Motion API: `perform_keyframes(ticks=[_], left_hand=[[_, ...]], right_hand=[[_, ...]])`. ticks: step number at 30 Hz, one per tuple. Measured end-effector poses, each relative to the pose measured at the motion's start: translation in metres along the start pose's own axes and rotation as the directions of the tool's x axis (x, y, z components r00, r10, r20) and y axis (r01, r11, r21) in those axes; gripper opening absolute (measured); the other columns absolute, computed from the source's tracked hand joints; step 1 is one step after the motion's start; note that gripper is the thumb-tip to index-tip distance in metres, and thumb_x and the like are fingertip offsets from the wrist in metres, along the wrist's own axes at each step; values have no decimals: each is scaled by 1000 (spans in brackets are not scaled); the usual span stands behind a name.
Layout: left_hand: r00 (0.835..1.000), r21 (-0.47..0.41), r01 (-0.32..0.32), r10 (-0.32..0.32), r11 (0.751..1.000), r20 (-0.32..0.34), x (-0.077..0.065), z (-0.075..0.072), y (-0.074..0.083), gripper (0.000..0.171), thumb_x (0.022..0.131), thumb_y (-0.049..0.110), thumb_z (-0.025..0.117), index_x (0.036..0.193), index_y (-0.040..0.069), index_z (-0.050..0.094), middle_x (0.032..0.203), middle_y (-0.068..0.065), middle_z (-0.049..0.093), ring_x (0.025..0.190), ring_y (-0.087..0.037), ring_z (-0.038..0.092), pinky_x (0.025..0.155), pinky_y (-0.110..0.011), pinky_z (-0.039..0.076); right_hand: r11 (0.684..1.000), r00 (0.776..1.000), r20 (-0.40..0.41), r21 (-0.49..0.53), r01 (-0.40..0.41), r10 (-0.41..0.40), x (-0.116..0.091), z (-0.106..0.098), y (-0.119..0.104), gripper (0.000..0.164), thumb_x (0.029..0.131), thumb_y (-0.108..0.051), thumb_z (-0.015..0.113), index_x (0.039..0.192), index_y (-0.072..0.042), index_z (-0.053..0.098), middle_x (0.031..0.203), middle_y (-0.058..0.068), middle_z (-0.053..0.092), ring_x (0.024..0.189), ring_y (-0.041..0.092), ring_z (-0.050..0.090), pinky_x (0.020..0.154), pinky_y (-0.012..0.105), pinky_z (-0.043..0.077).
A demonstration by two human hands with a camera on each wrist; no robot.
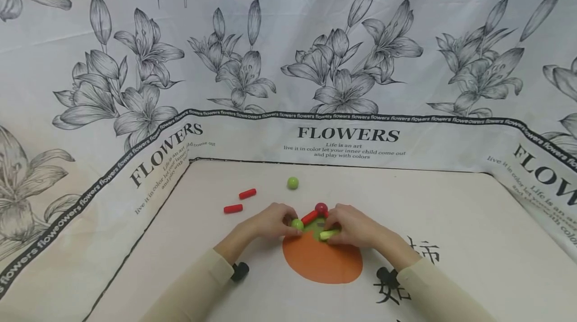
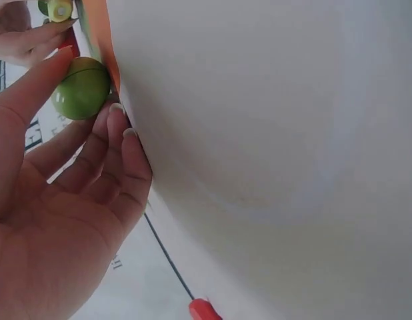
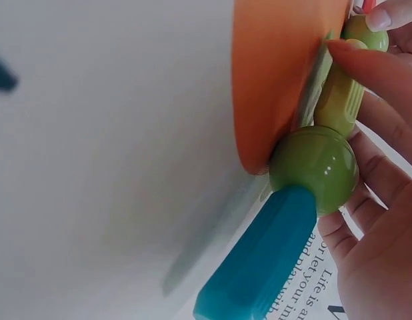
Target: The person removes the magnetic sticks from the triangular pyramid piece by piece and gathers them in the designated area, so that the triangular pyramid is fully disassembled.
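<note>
My left hand (image 1: 275, 221) pinches a green ball (image 2: 81, 92) between thumb and fingers, low over the table. My right hand (image 1: 353, 226) grips a yellow-green rod (image 3: 338, 100), its thumb across one end. At the rod's other end sits a second green ball (image 3: 314, 170), and a teal rod (image 3: 256, 260) leads out from that ball; in the head view my right hand hides both. Between my hands, a red rod (image 1: 309, 218) runs from beside the left-hand ball to a red ball (image 1: 321, 208). Another red piece shows beside the red ball, partly behind my right fingers.
Two loose red rods (image 1: 247, 194) lie on the table to the left, and a loose green ball (image 1: 293, 183) rests farther back. Beneath my hands is an orange fruit print (image 1: 322, 262). Flower-printed cloth walls (image 1: 243, 136) stand behind and at both sides.
</note>
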State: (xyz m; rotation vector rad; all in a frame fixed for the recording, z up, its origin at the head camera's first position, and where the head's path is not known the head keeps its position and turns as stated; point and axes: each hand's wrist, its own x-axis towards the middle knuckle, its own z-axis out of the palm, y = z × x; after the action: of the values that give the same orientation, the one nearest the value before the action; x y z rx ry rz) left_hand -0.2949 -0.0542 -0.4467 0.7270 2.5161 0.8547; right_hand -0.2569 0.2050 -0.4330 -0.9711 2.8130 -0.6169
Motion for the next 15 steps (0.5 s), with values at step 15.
perform_keyframes(ticks=[15], left_hand=[[1000, -21, -21, 22, 1000, 7, 1, -1, -3, 29, 90, 33, 80, 112, 14, 72, 85, 3, 63, 82, -13, 58, 71, -25, 50]], right_hand=[[988, 997, -80, 155, -7, 20, 22, -5, -9, 34, 88, -17, 79, 120, -7, 72, 104, 6, 64, 97, 23, 55, 83, 36, 48]])
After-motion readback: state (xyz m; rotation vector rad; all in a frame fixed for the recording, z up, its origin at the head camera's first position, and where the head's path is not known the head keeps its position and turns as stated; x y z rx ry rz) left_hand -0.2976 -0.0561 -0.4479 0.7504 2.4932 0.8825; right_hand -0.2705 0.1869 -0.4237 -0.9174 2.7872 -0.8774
